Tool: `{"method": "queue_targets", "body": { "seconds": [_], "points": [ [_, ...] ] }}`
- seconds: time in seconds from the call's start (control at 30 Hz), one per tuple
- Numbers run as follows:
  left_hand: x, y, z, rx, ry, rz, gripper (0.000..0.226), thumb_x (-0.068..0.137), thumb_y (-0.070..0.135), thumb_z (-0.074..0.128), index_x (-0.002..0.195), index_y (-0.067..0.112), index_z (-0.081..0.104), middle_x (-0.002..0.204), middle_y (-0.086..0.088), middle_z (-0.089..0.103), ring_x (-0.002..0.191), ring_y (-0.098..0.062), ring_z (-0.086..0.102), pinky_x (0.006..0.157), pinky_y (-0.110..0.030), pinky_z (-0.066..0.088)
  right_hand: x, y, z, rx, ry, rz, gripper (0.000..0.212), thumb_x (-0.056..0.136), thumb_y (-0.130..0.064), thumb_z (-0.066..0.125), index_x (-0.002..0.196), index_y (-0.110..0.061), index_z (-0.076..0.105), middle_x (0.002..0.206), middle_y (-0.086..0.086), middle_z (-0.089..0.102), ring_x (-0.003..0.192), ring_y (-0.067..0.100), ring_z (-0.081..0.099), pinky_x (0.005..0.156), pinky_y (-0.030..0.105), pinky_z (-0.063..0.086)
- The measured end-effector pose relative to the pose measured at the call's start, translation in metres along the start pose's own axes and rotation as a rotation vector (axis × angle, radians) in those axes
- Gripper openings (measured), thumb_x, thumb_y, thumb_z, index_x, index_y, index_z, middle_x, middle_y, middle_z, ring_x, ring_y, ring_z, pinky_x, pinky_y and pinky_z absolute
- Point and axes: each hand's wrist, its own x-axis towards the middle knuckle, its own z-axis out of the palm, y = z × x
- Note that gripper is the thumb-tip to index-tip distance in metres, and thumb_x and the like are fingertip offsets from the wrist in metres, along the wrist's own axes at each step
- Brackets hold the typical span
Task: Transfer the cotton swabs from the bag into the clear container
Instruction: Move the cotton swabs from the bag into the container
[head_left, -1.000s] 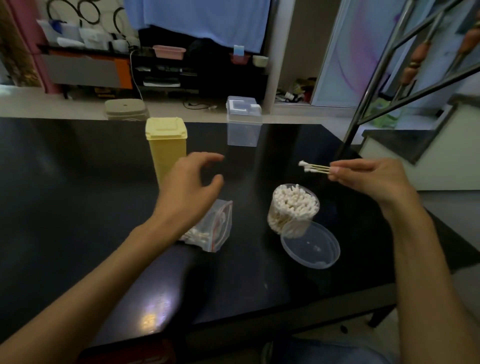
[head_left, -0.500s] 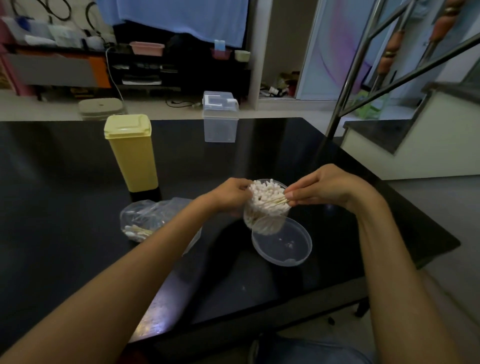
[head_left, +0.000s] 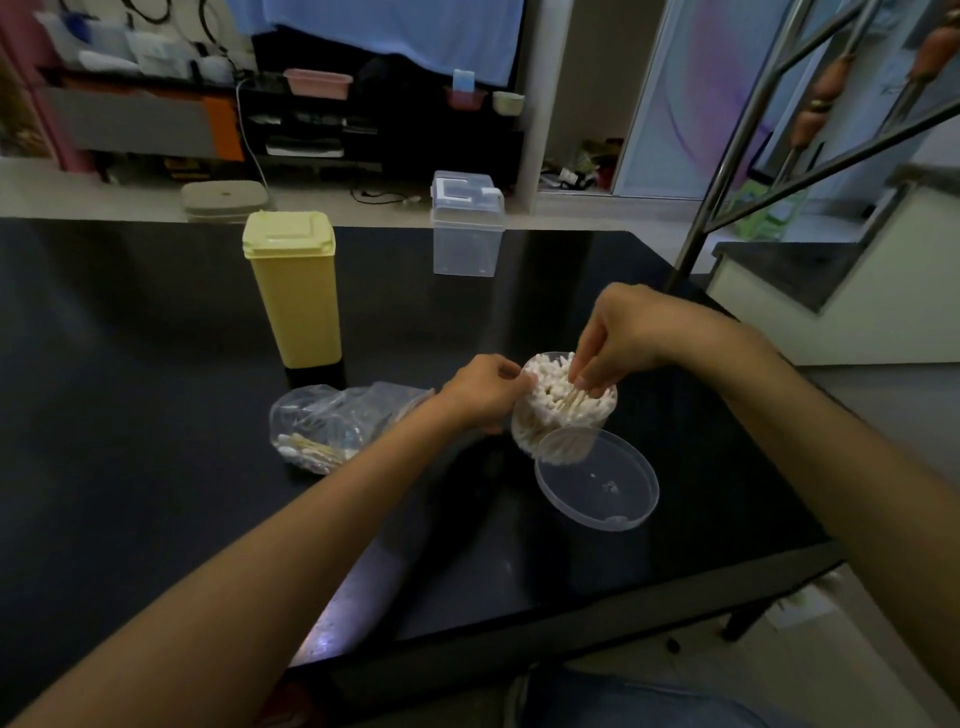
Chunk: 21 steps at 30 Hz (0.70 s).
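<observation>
Spanning most of the view, a glossy black desk (head_left: 130, 415) is carrying every item under inspection. A tall yellow lidded bin (head_left: 293, 288) is standing upright toward the far left, and a clear lidded box (head_left: 467, 226) is sitting near the far edge. Beyond the desk, dark shelving (head_left: 311, 130) is holding small tubs, blue cloth (head_left: 395, 36) is hanging above it, and a metal stair railing (head_left: 779, 130) is rising at right. The plastic bag (head_left: 337, 426) is lying on the desk just in front of the yellow bin, with a few cotton swabs (head_left: 306, 448) remaining inside at its left end. The clear container (head_left: 563, 410) is standing upright to the right of the bag, packed with swabs, white tips up. Its round clear lid (head_left: 597, 478) is lying upturned on the desk, touching the container's near side. The left hand (head_left: 483, 395) is reaching over the bag and curling around the container's left wall, its grip clamped on it. The right hand (head_left: 623, 332) is arched above the container's mouth, fingers (head_left: 584, 371) pointing down, its grip pinched together on swabs at the top of the bundle.
</observation>
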Motion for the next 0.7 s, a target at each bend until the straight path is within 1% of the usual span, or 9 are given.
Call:
{"method": "queue_targets", "body": {
  "seconds": [0.1,0.17,0.23,0.33,0.43,0.5,0.6,0.63,0.7],
  "points": [
    [-0.002,0.002,0.000,0.038,0.008,0.011,0.016,0.096,0.029,0.049,0.083,0.021,0.056,0.113,-0.016,0.064,0.102,-0.031,0.064,0.090,-0.045,0.053,0.009,-0.008,0.022,-0.210,0.065,-0.015,0.026,0.075,-0.016,0.076,0.099,-0.010,0.069,0.097,0.006,0.068,0.089,0.018,0.065,0.084,0.033,0.055],
    [-0.003,0.002,-0.001,0.055,0.004,0.008,0.020,0.096,0.029,0.049,0.077,0.025,0.052,0.113,-0.016,0.064,0.102,-0.031,0.064,0.090,-0.048,0.052,0.013,-0.007,0.034,-0.266,0.085,-0.023,0.030,0.076,-0.018,0.076,0.104,-0.012,0.068,0.102,0.005,0.065,0.091,0.019,0.062,0.084,0.033,0.055],
    [-0.003,0.001,-0.002,0.052,-0.009,0.009,0.016,0.097,0.030,0.047,0.087,0.021,0.055,0.114,-0.015,0.064,0.102,-0.031,0.064,0.090,-0.048,0.053,0.015,-0.002,0.033,-0.244,0.051,-0.043,0.030,0.076,-0.020,0.075,0.104,-0.015,0.070,0.105,0.004,0.064,0.093,0.018,0.062,0.084,0.031,0.054],
    [-0.004,0.002,-0.008,0.053,0.006,0.024,0.027,0.099,0.026,0.042,0.118,0.013,0.056,0.118,-0.012,0.061,0.105,-0.029,0.062,0.092,-0.043,0.052,0.011,0.008,0.016,-0.082,-0.124,-0.091,0.030,0.077,-0.018,0.074,0.107,-0.022,0.069,0.099,-0.004,0.065,0.096,0.014,0.063,0.085,0.026,0.051],
    [-0.012,0.007,-0.015,0.148,-0.010,0.147,0.038,0.097,0.013,0.040,0.134,0.013,0.046,0.136,-0.009,0.051,0.122,-0.024,0.051,0.104,-0.041,0.042,0.007,0.021,0.003,0.097,-0.255,-0.123,0.038,0.077,-0.020,0.074,0.114,-0.023,0.065,0.105,-0.008,0.067,0.104,0.009,0.061,0.089,0.024,0.048],
    [-0.027,0.009,-0.018,0.306,-0.033,0.273,0.051,0.094,0.012,0.043,0.143,0.019,0.035,0.149,-0.003,0.037,0.133,-0.020,0.040,0.110,-0.039,0.034,0.005,0.031,0.007,0.111,-0.125,-0.199,0.037,0.081,-0.023,0.070,0.118,-0.022,0.064,0.113,-0.005,0.066,0.108,0.010,0.060,0.096,0.031,0.048],
    [-0.052,0.004,-0.015,0.574,-0.074,0.490,0.072,0.087,0.003,0.044,0.150,0.026,0.018,0.158,0.007,0.016,0.141,-0.011,0.022,0.108,-0.020,0.023,-0.012,0.045,0.038,0.096,0.353,-0.387,0.036,0.092,-0.026,0.055,0.127,-0.020,0.058,0.124,-0.002,0.062,0.114,0.008,0.056,0.101,0.032,0.046],
    [-0.056,0.002,-0.013,0.638,-0.086,0.523,0.077,0.085,-0.001,0.042,0.150,0.026,0.013,0.159,0.008,0.011,0.143,-0.008,0.017,0.106,-0.013,0.018,-0.022,0.049,0.050,0.103,0.434,-0.433,0.038,0.095,-0.029,0.048,0.132,-0.021,0.053,0.131,-0.004,0.058,0.119,0.005,0.052,0.104,0.031,0.043],
    [-0.060,-0.007,-0.011,0.730,-0.092,0.519,0.080,0.084,-0.003,0.039,0.151,0.027,0.007,0.159,0.009,0.005,0.144,-0.005,0.009,0.109,-0.013,0.012,-0.035,0.052,0.073,0.124,0.383,-0.438,0.045,0.098,-0.037,0.034,0.142,-0.026,0.038,0.145,-0.011,0.042,0.131,-0.003,0.036,0.113,0.026,0.030]
  ]
}}
